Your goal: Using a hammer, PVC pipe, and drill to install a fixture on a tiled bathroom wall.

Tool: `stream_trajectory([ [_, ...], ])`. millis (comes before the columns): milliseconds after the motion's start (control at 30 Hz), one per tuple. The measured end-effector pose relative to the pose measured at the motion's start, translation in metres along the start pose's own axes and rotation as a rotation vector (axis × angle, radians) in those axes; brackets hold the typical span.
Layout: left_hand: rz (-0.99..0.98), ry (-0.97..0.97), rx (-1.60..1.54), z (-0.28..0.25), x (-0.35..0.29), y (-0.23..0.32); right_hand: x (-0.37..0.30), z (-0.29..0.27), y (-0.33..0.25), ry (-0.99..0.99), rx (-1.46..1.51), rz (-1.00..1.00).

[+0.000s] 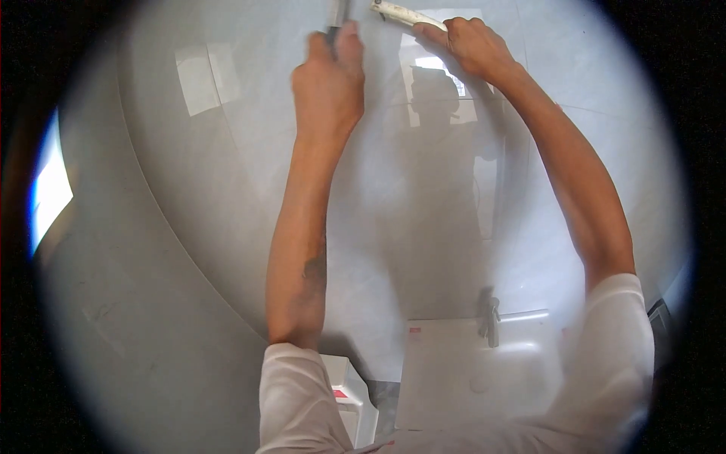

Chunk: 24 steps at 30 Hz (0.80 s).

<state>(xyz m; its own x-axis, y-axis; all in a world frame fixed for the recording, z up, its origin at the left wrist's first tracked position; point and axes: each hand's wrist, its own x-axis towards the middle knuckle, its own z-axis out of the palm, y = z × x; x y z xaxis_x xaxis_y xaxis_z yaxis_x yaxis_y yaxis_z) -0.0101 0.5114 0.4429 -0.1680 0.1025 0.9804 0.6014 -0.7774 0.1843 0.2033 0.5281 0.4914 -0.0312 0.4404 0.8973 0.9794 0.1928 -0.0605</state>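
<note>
Dark-handled tool (333, 33) at the upper edge of the view, its greyish shaft cut off by the frame; kind cannot be told. Its handle is gripped by the left hand (329, 87), closed around it, back of the hand turned to the camera, outline slightly blurred. Just to the right, an off-white bar (401, 13), long and narrow, is seen slanted, its free end pointed up and left toward the tool. Its lower end is held by the right hand (478, 47), fingers curled, thumb laid along the bar. Tool and bar are seen apart, with a narrow gap between. Whether either is pressed to the surface behind cannot be told.

Both arms are stretched far forward. A dark patch (314, 276) is noted on the left forearm; both upper arms are covered by white short sleeves (299, 401).

Behind the hands, a glossy pale grey tiled wall (265, 166), crossed by thin joints. A dark figure and bright window-like patches are mirrored in it. To the left, a duller grey surface (151, 303) is met along a line bent by the lens; beyond it, a bright opening (51, 189).

Below, a white basin (439, 356) is placed against the wall, with a metal faucet (493, 321) at its back and a small red label (414, 330) at its left corner. Left of the basin, a white fixture (367, 412) is partly hidden by the left sleeve.
</note>
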Motion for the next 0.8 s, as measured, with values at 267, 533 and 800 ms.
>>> stream_trajectory([
  [267, 0.221, 0.250, -0.224, -0.046, 0.001, 0.085, 0.007, 0.012, 0.024, -0.042, -0.034, 0.070],
  [533, 0.074, 0.114, -0.292, -0.030, 0.002, 0.009, 0.004, 0.012, 0.000, -0.056, -0.035, 0.054],
  [800, -0.081, -0.123, -0.367, -0.042, 0.012, 0.025, 0.011, 0.014, 0.016, -0.024, -0.163, -0.075],
])
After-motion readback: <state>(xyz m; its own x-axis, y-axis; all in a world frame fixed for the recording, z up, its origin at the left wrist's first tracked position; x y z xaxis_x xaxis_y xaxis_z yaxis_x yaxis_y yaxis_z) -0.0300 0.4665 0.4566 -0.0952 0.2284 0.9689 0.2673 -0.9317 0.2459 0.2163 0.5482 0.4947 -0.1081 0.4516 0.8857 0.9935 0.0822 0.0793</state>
